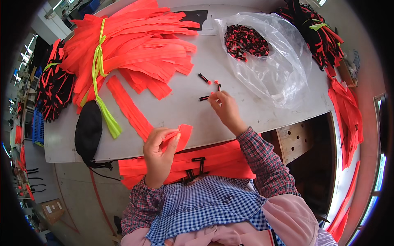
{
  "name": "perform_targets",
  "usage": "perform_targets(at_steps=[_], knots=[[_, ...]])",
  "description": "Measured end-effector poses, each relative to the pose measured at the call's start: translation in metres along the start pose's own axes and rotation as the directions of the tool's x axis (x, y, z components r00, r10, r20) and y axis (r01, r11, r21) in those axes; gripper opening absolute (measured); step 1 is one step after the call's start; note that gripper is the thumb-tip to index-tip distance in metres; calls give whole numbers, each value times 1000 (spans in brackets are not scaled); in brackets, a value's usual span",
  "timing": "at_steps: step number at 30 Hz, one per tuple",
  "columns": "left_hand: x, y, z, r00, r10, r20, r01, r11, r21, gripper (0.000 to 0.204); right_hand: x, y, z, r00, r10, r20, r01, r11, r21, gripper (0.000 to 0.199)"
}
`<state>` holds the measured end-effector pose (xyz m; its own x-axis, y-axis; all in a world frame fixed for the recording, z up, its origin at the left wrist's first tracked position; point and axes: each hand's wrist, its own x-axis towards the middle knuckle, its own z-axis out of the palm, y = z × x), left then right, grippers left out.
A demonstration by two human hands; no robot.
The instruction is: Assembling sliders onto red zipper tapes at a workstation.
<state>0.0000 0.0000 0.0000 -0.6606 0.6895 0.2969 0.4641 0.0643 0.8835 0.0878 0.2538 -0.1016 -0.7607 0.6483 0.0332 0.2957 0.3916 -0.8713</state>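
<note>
In my left hand (161, 152), thumb and fingers pinch a bright orange-red zipper strip (130, 110) close to its end. The short end stands up past the fingers, and the rest runs back over the table to the far left. My right hand (225, 107) is lowered to the tabletop, with its fingertips closed at the red end of a zipper slider (204, 98) that has a black pull tab. Just beyond those fingers lie two more such sliders, one black pull (203, 77) and another pull (219, 87).
A large bundle of orange-red strips (135, 45), tied with a yellow-green band (98, 61), covers the far left. Clear plastic bag (283, 78) at the far right holds many sliders (246, 41). A black pouch (88, 131) hangs over the table's front edge. More strips (221, 162) lie across my lap.
</note>
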Motion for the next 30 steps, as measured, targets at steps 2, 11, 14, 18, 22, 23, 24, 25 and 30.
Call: perform_targets(at_steps=[2,11,14,18,22,23,24,25,30], knots=[[0,5,2,999,-25,-37,24,999,-25,13,11,11,-5,967,-167,-192,82,918,-389,17],[4,2,-3,997,16,-80,-11,999,53,13,16,-5,-15,965,-246,-86,215,938,-272,15],[4,8,-5,993,-9,-114,12,1000,24,13,-14,-37,-26,980,-192,-53,194,980,42,14],[7,18,-4,993,43,-106,-30,993,117,13,-57,-78,-33,989,-141,38,96,824,558,13],[6,32,3,989,140,-38,-132,979,152,13,-87,-107,-35,969,-151,198,-73,586,807,15],[4,36,3,991,132,-16,-129,983,128,13,-92,-114,-34,960,-147,237,-122,542,831,14],[4,36,4,988,151,-12,-149,982,119,14,-95,-119,-32,959,-118,259,-147,573,806,15],[2,38,4,989,150,-18,-146,981,125,14,-97,-123,-30,956,-124,265,-149,572,807,15],[-5,38,2,989,150,0,-149,984,94,16,-100,-132,-16,960,-141,242,-79,692,717,21]])
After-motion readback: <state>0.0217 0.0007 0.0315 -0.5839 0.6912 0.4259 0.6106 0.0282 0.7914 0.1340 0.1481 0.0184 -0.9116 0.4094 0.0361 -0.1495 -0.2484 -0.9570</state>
